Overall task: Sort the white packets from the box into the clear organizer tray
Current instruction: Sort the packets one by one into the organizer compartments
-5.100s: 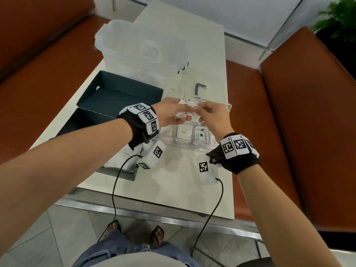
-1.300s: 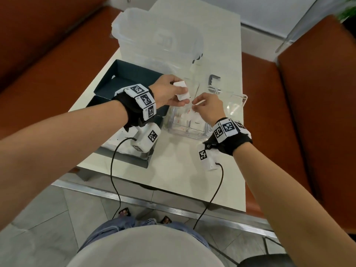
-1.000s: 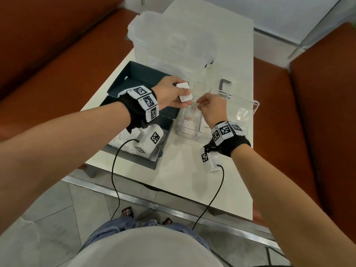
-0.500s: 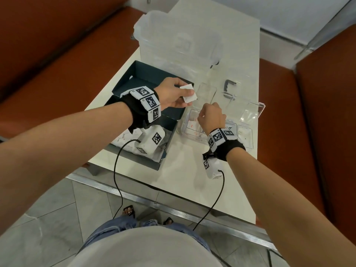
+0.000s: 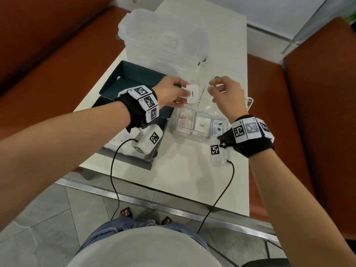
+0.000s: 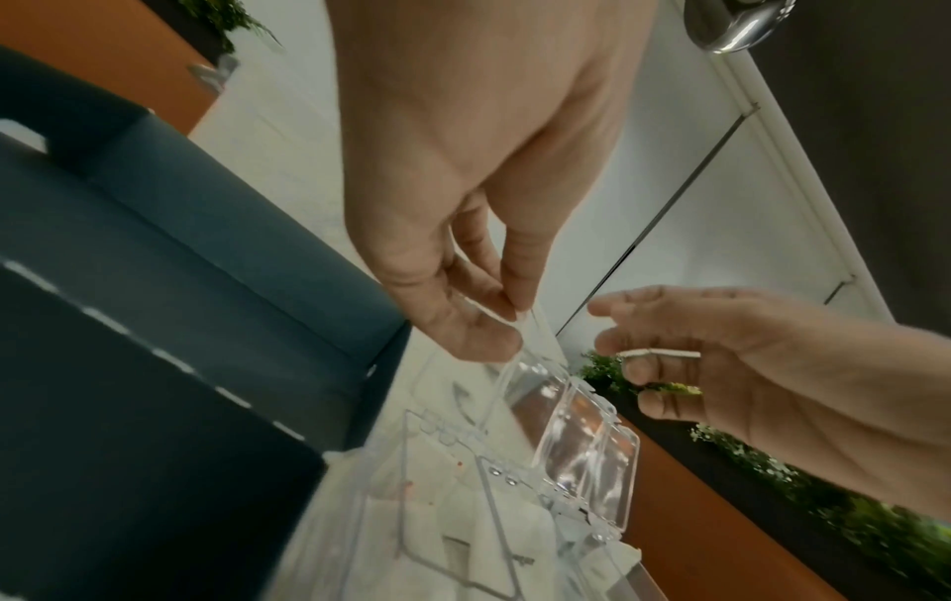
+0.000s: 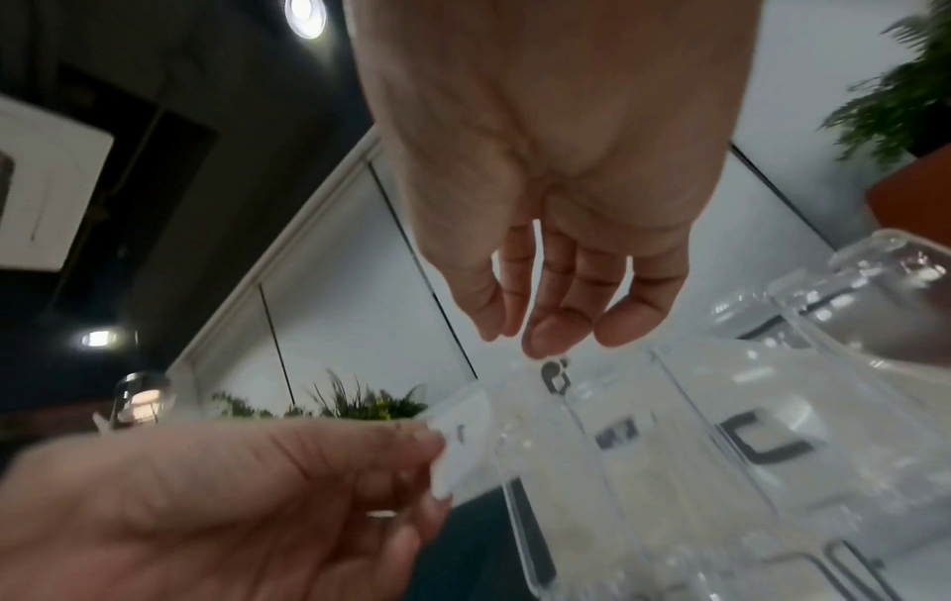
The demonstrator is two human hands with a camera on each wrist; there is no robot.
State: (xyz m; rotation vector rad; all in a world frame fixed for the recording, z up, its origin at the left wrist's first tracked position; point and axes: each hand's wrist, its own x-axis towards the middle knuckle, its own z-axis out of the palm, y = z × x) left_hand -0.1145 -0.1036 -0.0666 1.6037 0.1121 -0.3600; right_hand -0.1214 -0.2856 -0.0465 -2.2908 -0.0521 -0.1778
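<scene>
Up from the near compartments comes the right hand [image 5: 225, 95], which half a second ago was down inside the clear organizer tray [image 5: 192, 139]; it now hangs above the tray's far side. The dark box [image 5: 134, 78] and the tray lie as they did, touching side by side on the table [image 5: 192, 170]. The left hand [image 5: 169, 91] hovers as before over the tray's far left corner, thumb and fingers pinching a small stack of white packets [image 5: 191, 94] (the top one reads "Pepper").

The right hand's fingers hang loosely curled and close together. A thin white edge shows between them in the left wrist view, so whether they hold a packet cannot be told.

The likeliest slip is a packet sliding off the stack when one is peeled away, since the pinch covers only one edge. It could land in the wrong compartment, among the Sugar packets [image 5: 201, 124] or the Stevia packets [image 5: 217, 128]. A careless reach could also nudge the light tray.
</scene>
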